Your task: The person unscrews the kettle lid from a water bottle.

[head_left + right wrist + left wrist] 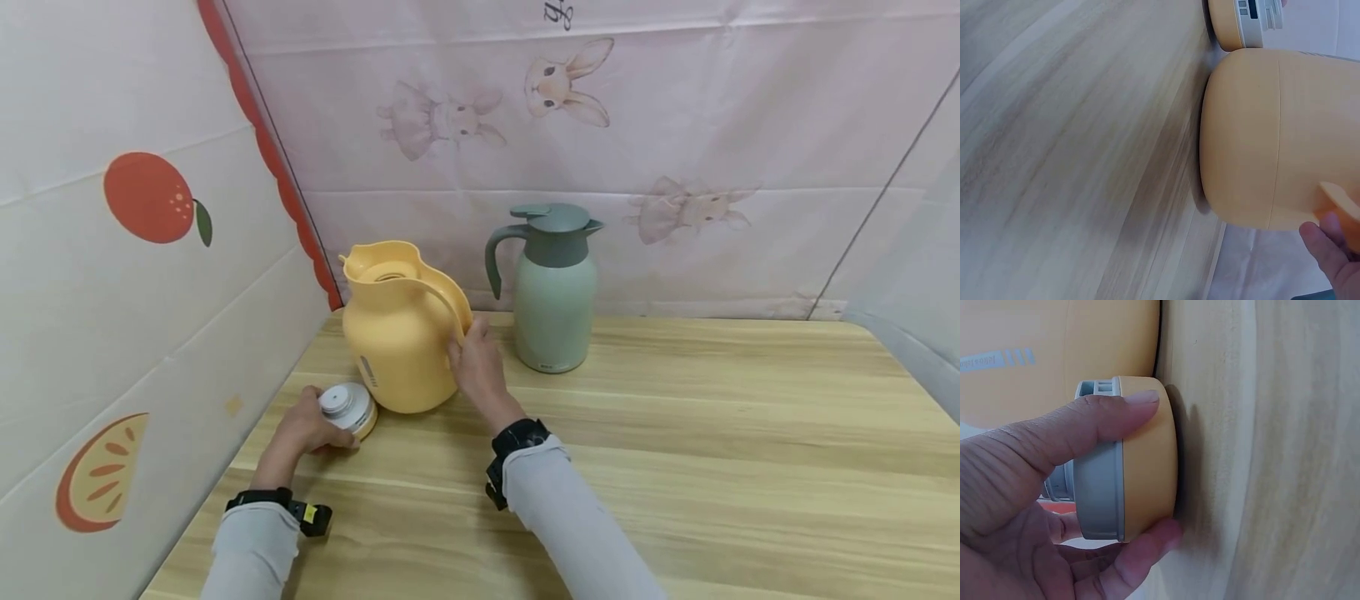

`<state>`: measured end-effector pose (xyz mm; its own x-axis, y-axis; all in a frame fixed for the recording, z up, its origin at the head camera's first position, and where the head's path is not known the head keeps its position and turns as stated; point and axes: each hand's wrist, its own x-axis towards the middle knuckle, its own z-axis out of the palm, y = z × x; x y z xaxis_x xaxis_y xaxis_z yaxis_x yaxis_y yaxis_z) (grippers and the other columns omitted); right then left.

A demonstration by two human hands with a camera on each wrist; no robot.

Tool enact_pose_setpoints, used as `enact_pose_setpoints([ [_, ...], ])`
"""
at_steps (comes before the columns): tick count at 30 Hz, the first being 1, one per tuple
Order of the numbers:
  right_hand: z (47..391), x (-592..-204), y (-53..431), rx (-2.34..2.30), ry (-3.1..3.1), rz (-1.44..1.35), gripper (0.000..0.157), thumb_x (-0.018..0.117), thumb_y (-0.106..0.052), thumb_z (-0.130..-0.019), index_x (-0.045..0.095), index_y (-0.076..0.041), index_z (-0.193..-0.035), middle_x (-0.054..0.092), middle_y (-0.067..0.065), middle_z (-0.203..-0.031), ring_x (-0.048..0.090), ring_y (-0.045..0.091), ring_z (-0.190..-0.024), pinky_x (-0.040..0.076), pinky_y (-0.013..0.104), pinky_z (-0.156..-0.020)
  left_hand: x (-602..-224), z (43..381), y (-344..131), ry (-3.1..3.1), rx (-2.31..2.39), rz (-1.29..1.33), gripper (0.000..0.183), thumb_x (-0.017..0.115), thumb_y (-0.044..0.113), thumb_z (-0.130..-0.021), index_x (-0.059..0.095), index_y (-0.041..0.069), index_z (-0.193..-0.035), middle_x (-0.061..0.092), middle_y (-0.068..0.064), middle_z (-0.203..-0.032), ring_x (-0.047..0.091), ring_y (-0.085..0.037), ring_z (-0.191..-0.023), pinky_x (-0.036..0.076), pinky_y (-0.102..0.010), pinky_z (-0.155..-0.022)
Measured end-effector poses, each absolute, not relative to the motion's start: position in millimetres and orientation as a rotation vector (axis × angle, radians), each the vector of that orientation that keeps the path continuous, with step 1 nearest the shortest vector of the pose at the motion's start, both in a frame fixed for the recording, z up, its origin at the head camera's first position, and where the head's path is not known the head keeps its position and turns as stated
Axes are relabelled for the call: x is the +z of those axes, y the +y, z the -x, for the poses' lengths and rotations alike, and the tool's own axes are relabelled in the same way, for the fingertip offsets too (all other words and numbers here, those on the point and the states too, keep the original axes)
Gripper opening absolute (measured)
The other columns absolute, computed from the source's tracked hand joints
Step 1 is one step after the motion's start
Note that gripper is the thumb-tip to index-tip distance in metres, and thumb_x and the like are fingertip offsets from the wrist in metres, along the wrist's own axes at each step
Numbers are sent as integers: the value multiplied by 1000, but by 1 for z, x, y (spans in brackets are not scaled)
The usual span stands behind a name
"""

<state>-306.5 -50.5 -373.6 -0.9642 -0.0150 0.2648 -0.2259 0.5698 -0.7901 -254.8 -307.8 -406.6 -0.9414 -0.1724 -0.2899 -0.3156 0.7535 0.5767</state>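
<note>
Head view: the left hand is holding a lid between thumb and fingers, just beside a yellow jug on the wooden table. The right hand is gripping the jug's handle, which is partly hiding its fingers. A green jug is standing to the right, its base mark looking too small to read; the top edge is cutting off cursive lettering.

Left wrist view: the lid's yellow side is facing the table; the yellow jug's printed label is lying sideways, its letters unclear.

Right wrist view: slots in the lid's grey ring, unseen from the head, are showing; the frame is cropping the right hand.
</note>
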Motion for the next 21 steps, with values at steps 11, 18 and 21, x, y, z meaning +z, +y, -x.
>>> enact_pose_setpoints([
  [11,309,-372,-52,1458,-2594,-186,28,47,-24,-98,35,-4,-112,46,10,-94,54,23,-77,47,31,-63,-408,251,-307,2734,993,395,100,88,21,-58,22,-7,-127,40,-35,-116,55,-30,-78,47,-34,-61],
  [18,315,-368,-38,1349,-2725,-344,35,50,-28,-96,34,-4,-116,49,10,-95,54,22,-77,46,32,-66,-403,249,-305,2780,899,331,110,86,28,-61,15,-12,-135,34,-40,-126,38,-51,-113,32,-57,-93],
  [21,316,-363,-30,1300,-2773,-428,40,53,-28,-94,37,-3,-120,53,8,-96,55,20,-77,47,31,-65,-399,247,-301,2807,855,335,113,85,29,-63,11,-12,-138,29,-41,-128,33,-54,-116,30,-60,-93],
])
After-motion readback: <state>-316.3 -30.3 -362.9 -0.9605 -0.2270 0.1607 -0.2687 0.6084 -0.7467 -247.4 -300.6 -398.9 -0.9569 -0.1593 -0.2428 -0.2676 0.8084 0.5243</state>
